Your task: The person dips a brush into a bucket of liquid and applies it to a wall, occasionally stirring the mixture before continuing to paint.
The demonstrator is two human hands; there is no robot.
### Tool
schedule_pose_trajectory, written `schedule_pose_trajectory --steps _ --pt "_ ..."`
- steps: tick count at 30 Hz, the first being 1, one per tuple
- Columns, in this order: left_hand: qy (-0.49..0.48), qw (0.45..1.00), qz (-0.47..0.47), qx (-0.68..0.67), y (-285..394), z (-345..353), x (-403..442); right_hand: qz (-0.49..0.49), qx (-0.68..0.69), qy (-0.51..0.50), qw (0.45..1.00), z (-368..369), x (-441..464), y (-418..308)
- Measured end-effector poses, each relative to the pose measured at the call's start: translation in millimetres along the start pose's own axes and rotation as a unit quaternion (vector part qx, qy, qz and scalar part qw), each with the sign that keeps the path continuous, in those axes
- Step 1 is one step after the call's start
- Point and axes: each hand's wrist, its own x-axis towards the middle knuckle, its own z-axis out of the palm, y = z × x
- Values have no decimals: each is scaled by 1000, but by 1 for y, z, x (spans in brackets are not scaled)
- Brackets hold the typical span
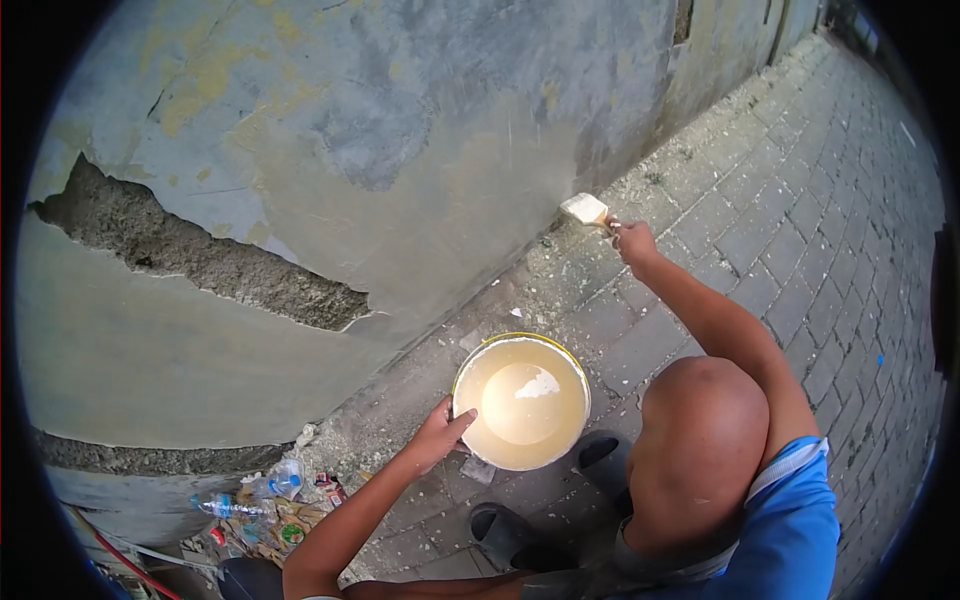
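My right hand (633,242) is closed around the handle of a wide paintbrush (586,209). White paint coats the brush head, which is close to the foot of the wall (470,180); I cannot tell whether the bristles touch it. With my left hand (443,436) I grip the left rim of a round bucket (575,400), thumb inside and fingers outside. Cream-coloured liquid paint (515,405) lies inside the bucket, with a bright white patch on it. The bucket is in front of my feet, above the paving.
Broken plaster leaves a rough gash (210,255) in the wall at left. Plastic bottles (285,478) and other litter (265,530) lie by the wall's base at lower left. Paint-spotted paving (790,230) runs along the right. My dark shoes (505,530) are below the bucket.
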Motion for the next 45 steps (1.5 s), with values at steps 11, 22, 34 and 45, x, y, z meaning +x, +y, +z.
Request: schedule_pose_trajectory --steps 11,22,34,45 --pt "-19 1000 9 -7 -7 -2 -5 -170 299 -13 939 -33 -72 -141" --pt "-16 1000 16 0 -10 -3 -1 2 70 50 996 -12 -17 -7" --pt "-18 1000 1 -5 -4 -5 2 -34 152 -19 988 5 -27 -55" --pt "-20 1000 3 -22 -6 -6 6 -39 111 41 992 -20 -30 -18"
